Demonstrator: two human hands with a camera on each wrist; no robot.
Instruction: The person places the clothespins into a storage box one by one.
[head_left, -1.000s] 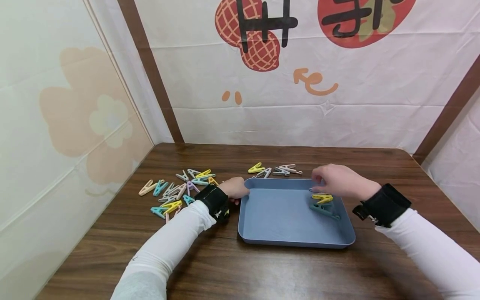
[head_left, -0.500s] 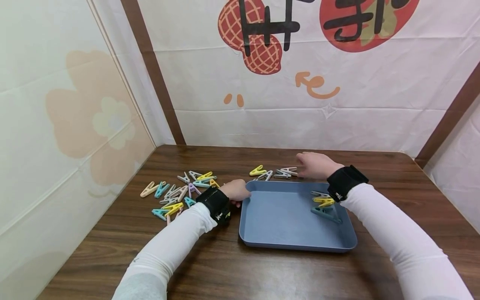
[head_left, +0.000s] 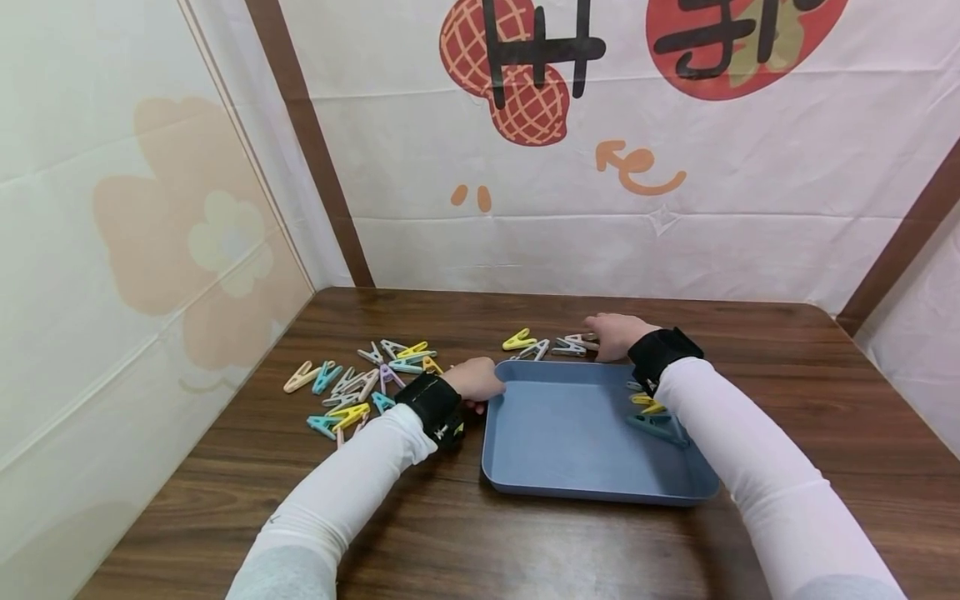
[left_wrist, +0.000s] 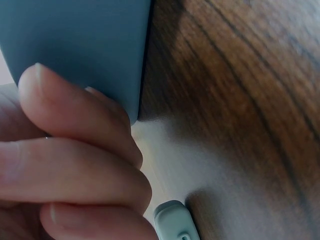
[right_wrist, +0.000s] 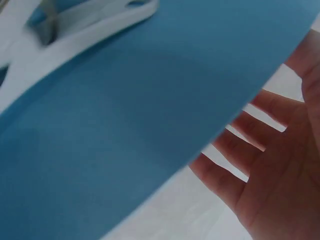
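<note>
A blue-grey tray point(head_left: 562, 442) sits on the wooden table. My left hand point(head_left: 474, 380) grips its far left corner, and in the left wrist view curled fingers point(left_wrist: 75, 170) lie against the tray wall point(left_wrist: 85, 40). My right hand point(head_left: 617, 335) reaches past the tray's far edge, beside a few pale clothespins point(head_left: 572, 347). Its spread fingers point(right_wrist: 240, 150) show beyond the tray rim in the right wrist view, partly hidden by it. Within the tray lie a yellow clothespin point(head_left: 647, 402), a dark green clothespin point(head_left: 658, 428) and a grey clothespin point(right_wrist: 100, 40), partly covered by my right forearm.
Left of the tray, several clothespins in mixed colours point(head_left: 367, 383) are scattered on the table point(head_left: 247, 492). Behind it are a yellow clothespin point(head_left: 519, 339) and a grey clothespin point(head_left: 534, 350). A printed cloth point(head_left: 420, 150) hangs behind the table.
My right hand has moved from over the tray's right side to beyond its far edge, then lower beside the pale clothespins. The left hand has stayed at the tray's corner.
</note>
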